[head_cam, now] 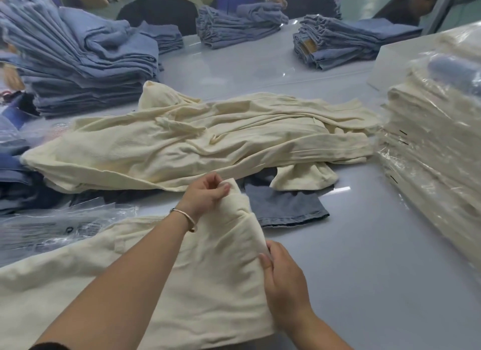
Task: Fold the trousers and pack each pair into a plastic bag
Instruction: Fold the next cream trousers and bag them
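Cream trousers [208, 284] on desk [377, 271]: left hand [205, 196] and right hand [282, 271] pinch one edge; keep hems aligned, pull taut.

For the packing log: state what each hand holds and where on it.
Both hands hold the same cream trousers. The left hand pinches the far corner of the raised end; the right hand grips the near part of that same edge.
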Available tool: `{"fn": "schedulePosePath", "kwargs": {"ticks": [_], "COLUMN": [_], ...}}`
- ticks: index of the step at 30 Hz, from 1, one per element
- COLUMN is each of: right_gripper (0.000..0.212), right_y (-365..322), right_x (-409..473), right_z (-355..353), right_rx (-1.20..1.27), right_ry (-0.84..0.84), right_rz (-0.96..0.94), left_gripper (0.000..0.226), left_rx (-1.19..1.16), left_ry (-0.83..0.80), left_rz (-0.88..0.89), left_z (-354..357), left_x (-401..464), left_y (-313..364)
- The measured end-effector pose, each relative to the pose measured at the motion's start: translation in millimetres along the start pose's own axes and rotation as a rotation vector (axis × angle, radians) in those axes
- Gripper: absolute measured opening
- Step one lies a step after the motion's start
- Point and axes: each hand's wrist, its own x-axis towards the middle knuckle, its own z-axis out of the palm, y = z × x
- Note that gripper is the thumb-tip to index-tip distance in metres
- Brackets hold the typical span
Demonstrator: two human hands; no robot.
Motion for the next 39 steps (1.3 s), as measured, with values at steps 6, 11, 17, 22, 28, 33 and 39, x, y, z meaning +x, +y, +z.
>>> {"fn": "schedulePosePath", "kwargs": {"ticks": [6,11,17,22,28,33,39], "right_gripper": [0.015,0.042,0.044,0.038,0.036,0.045,0.055], "right_y": [15,36,48,50,48,45,25], "right_x": [1,-6,-9,-6,6,3,14], "right_z": [-20,-27,-27,-26,-26,-24,-19], "right_rx": [-0.075,-0.182,-0.173,-0.195,-0.241,-0.384,-0.676], "right_ry": [0.045,-0.015,-0.02,-0.06,-0.069,-0.091,0.208], "right_rz": [0.147,0.271,0.292,0.275,0.3,0.284,-0.122], "left_gripper": [0.032,0.011,0.038,0.023,0.02,0.016,0.04], "left_rx": [0.433,0.99,1.251,0.987,0.956,1.034,1.016], "left_ry": [0.227,0.286,-0.238,-0.238,0.028,0.064,0.207], "left_rz": [0.035,0.457,0.106,-0.02,0.065,0.16,0.663], "left_z": [71,95,103,103,112,111,78], "left_x": [18,13,23,42,52,44,-28], "left_y": [-24,-31,-5,14,-9,-19,-27]}}
